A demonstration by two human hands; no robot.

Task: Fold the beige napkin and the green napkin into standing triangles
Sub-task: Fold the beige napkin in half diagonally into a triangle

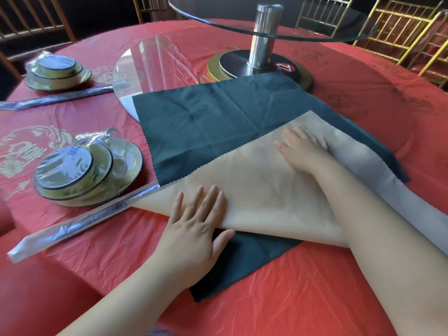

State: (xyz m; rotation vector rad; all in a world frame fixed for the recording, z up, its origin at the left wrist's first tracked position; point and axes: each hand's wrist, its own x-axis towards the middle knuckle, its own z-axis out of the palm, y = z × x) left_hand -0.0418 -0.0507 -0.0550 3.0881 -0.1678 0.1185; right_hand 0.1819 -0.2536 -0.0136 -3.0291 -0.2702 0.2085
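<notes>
The green napkin [201, 127] lies spread flat on the red tablecloth, one corner pointing toward me. On top of it lies the beige napkin [257, 190], folded into a flat triangle with its long folded edge toward me and a scalloped edge running up to the right. My left hand [194, 226] rests flat, fingers spread, on the beige napkin's near fold. My right hand [303, 149] presses flat on the beige napkin near its far point. Neither hand grips anything.
A wrapped set of bowls and plates [84, 166] sits to the left, with wrapped chopsticks [72, 226] in front of it. A second wrapped set [58, 71] stands further back. A glass turntable stand [261, 61] rises behind the napkins. Chairs [400, 25] ring the table.
</notes>
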